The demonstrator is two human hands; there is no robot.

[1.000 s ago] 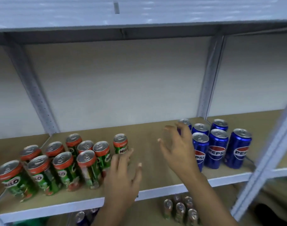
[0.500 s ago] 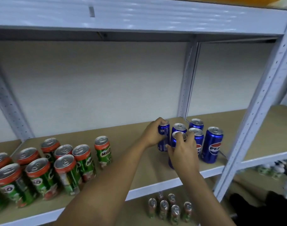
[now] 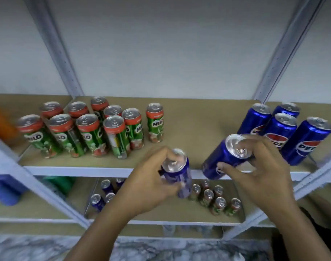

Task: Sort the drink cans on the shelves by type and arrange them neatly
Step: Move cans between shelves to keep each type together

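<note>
My left hand (image 3: 149, 183) grips a blue Pepsi can (image 3: 178, 174) in front of the upper shelf's front edge. My right hand (image 3: 259, 166) holds a second blue Pepsi can (image 3: 221, 157), tilted, lifted off the shelf. Several more Pepsi cans (image 3: 279, 132) stand at the right of the upper shelf (image 3: 189, 125). A cluster of green and red Milo cans (image 3: 89, 130) stands at its left. On the lower shelf (image 3: 170, 210), small Pepsi cans (image 3: 102, 196) sit left and Milo cans (image 3: 215, 200) right.
Grey metal uprights (image 3: 285, 46) frame the bays, and a white wall lies behind. An orange object (image 3: 2, 123) blurs at the far left. Blue and green packs (image 3: 4, 191) sit on the lower left shelf. Marbled floor (image 3: 161, 249) shows below.
Both hands reached the Pepsi group, each took a can, and pulled them off the shelf toward me. The camera tilted downward, revealing the lower shelf.
</note>
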